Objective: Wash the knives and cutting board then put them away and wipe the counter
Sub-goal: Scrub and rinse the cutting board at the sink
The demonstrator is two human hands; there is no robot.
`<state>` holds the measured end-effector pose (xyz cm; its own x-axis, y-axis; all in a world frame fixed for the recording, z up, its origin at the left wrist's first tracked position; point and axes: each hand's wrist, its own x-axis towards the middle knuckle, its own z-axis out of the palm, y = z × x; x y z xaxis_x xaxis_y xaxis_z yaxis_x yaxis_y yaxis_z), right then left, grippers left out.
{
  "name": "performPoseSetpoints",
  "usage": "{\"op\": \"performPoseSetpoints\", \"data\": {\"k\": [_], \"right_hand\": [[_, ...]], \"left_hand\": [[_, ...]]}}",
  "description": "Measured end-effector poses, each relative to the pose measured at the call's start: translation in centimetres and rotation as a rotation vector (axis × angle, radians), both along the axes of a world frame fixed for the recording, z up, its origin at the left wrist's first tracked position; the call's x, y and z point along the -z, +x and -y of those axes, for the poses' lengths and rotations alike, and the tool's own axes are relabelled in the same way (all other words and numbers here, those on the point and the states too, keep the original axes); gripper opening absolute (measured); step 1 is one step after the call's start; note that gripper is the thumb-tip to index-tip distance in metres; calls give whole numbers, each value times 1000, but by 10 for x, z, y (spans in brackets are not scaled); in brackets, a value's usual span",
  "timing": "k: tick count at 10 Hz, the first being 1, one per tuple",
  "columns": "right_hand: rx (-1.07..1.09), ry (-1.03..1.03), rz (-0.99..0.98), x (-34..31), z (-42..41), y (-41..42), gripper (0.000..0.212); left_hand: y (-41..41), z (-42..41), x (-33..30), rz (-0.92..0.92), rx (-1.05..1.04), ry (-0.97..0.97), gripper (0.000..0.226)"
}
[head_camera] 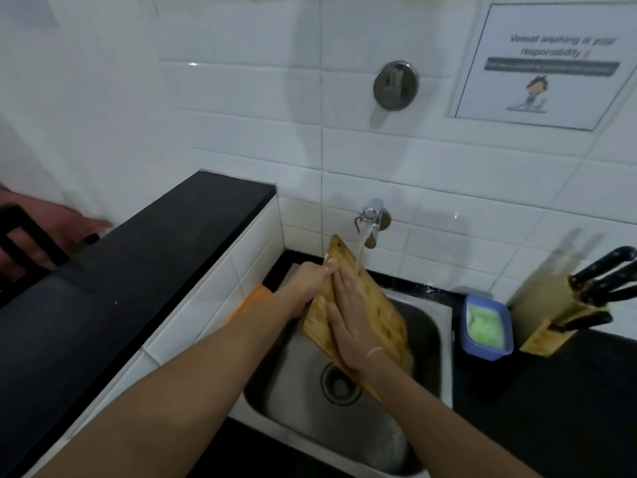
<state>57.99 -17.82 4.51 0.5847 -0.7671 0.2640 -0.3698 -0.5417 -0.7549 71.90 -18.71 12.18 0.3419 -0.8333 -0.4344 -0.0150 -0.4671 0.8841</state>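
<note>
White-tiled wall behind, black worktop point(551, 391) around a steel sink point(310, 401) with drain in view. Item in hand: wooden cutting board point(382, 312), held tilted over the sink basin, its upper corner under the running tap point(370, 219). Left hand point(310, 281) grips the board's left edge, fingers curled round it; right hand point(348, 326) lies flat on the board face, fingers straight and close together, apparently rubbing. Knives point(606, 277): black handles stand in the wooden block point(558, 315) at the worktop's right back corner; whether they are washed cannot be told. Blue tub of green soap point(486, 326) sits just beside the sink's right rim. Status, as judged: board under rinse, not yet put away; worktop wipe apparently outstanding. Clearances: raised tiled ledge point(155, 243) closes the left side of the sink; tap and wall close the back; open worktop lies front right.
</note>
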Motion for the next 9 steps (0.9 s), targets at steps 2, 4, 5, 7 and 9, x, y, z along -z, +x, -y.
{"op": "performPoseSetpoints", "data": {"k": [2, 4, 5, 7, 9], "right_hand": [[227, 403, -44, 23, 46, -21, 63], [218, 445, 136, -19, 62, 18, 57], [290, 481, 69, -22, 59, 21, 47], [270, 701, -385, 4, 86, 58, 32], [139, 486, -17, 4, 43, 18, 47]], "left_hand": [[-16, 19, 1, 27, 4, 115, 47], [-26, 39, -1, -24, -52, 142, 35], [-27, 48, 0, -22, -75, 156, 25], [-29, 63, 12, -9, -106, 267, 22], [-15, 77, 42, 72, -119, 365, 28]]}}
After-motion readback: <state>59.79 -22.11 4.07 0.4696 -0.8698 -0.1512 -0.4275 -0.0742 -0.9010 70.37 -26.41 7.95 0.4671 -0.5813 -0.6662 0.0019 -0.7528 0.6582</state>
